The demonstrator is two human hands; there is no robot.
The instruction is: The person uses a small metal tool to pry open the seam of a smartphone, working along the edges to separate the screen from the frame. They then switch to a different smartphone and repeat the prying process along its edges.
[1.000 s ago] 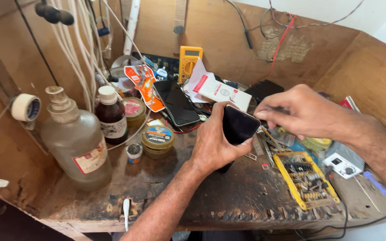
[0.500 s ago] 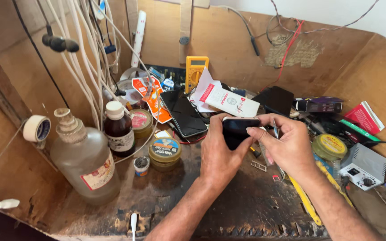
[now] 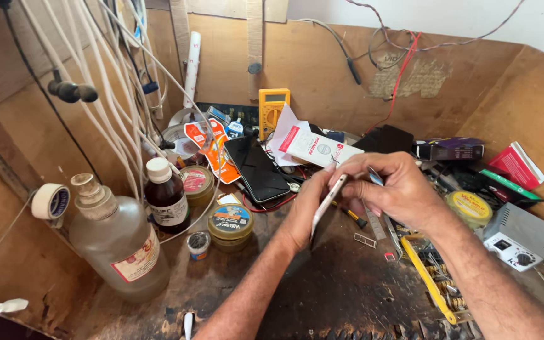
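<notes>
Both hands met over the dark bench [image 3: 347, 296]. The left hand [image 3: 306, 211] gripped a phone [image 3: 327, 203] edge-on, tilted, fingers wrapped behind it. The right hand [image 3: 395, 189] pinched a thin metal tool [image 3: 374, 176] beside the phone's top edge. 1 black phone [image 3: 258, 169] lay behind, near a yellow multimeter [image 3: 272, 110]; 2 bottles [image 3: 121, 242] stood well to the left

White box, red stripe [image 3: 315, 147], rear centre; red-white carton [image 3: 516, 166] far right; dark phone screen [image 3: 258, 169] beside orange-white blister pack [image 3: 204, 142].
</notes>
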